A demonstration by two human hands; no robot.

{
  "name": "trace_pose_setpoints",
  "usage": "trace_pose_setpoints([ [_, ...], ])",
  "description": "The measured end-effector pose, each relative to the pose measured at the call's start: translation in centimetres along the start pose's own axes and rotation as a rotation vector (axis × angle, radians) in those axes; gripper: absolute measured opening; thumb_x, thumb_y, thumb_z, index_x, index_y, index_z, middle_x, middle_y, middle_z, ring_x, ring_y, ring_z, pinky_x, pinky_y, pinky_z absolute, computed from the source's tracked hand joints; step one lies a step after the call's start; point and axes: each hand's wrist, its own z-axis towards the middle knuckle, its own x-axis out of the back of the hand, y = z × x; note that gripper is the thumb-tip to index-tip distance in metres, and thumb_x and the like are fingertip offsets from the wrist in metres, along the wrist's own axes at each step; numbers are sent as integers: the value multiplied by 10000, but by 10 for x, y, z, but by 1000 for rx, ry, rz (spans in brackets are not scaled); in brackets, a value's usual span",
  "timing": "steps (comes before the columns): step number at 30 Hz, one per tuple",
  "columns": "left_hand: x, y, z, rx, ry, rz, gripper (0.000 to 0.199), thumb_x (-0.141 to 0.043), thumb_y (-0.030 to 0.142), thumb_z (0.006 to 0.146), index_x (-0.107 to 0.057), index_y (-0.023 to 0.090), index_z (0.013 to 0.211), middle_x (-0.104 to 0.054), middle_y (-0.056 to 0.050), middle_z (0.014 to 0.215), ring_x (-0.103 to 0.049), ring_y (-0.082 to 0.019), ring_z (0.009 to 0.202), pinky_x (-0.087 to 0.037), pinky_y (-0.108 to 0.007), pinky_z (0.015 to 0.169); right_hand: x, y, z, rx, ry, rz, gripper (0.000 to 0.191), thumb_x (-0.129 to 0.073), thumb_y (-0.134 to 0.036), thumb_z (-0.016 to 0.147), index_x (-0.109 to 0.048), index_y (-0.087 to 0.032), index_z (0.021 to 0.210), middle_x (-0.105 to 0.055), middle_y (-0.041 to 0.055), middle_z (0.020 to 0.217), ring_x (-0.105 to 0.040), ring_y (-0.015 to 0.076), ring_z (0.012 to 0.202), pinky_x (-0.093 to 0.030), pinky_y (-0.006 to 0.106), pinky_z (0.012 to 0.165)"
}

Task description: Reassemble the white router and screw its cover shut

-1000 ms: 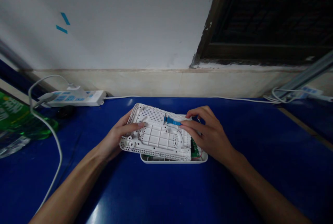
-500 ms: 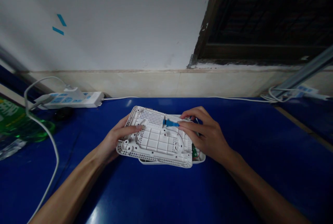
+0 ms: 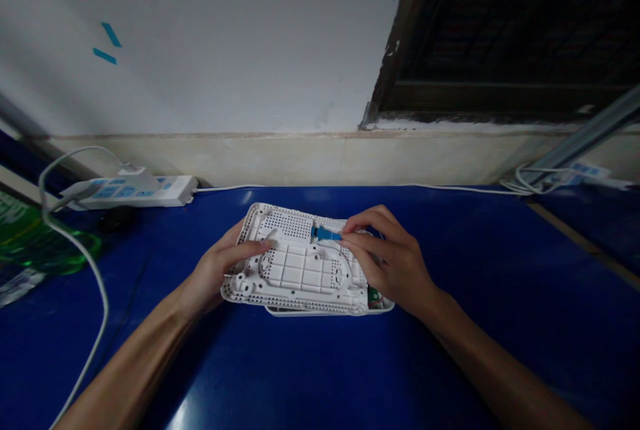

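Observation:
My left hand (image 3: 223,262) grips the left end of a white perforated plastic cover (image 3: 300,267), thumb on its ribbed inner face and the other fingers behind it. The cover is tilted over a white casing (image 3: 320,313), whose rim shows below it. A bit of green circuit board (image 3: 373,295) shows in the casing at the right. With the fingertips of my right hand (image 3: 387,257) I pinch the right end of a small flat blue piece (image 3: 327,234) lying against the cover's upper part. What lies under the right fingers is hidden.
A white power strip (image 3: 133,191) with a plugged-in adapter stands at the back left. A white cable (image 3: 100,283) runs down the left side. Beside it lies a green bottle (image 3: 45,233), with a black round object (image 3: 117,218) nearby. The wall closes off the blue table's back.
The cover's lower right edge has come up slightly towards the casing. My right fingers stay on the blue piece, and my left hand keeps its hold. The view has shifted a little.

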Motion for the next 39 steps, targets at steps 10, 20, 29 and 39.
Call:
trace_pose_setpoints([
  [10,-2,3,1,-46,-75,-70,855,-805,220,780,-428,231,1547,-777,-103,1136,-760,-290,921,-590,-297,711,6,7,-2,-80,-52,-31,170,-632,-104,942,-734,-240,956,-671,43,994,-589,198,951,-524,370,775],
  [20,-3,-2,1,-14,-25,-54,729,-813,265,752,-558,183,1429,-779,-117,1115,-753,-317,938,-590,-334,729,0,3,-3,-89,1,3,171,-637,-78,919,-739,-216,926,-664,46,994,-580,176,909,-525,346,766],
  [29,-1,-7,4,-8,-15,-60,638,-831,277,722,-631,192,1321,-783,-99,1076,-754,-295,874,-572,-318,701,-6,7,-4,-98,25,58,231,-619,-60,912,-748,-250,932,-662,35,974,-582,187,909,-526,367,747],
  [39,-6,-8,4,-64,-50,-41,639,-793,251,756,-609,174,1364,-779,-107,1110,-745,-307,937,-576,-316,744,-5,7,-5,-63,-11,12,265,-576,-26,908,-732,-236,948,-660,46,992,-582,196,906,-515,399,767],
])
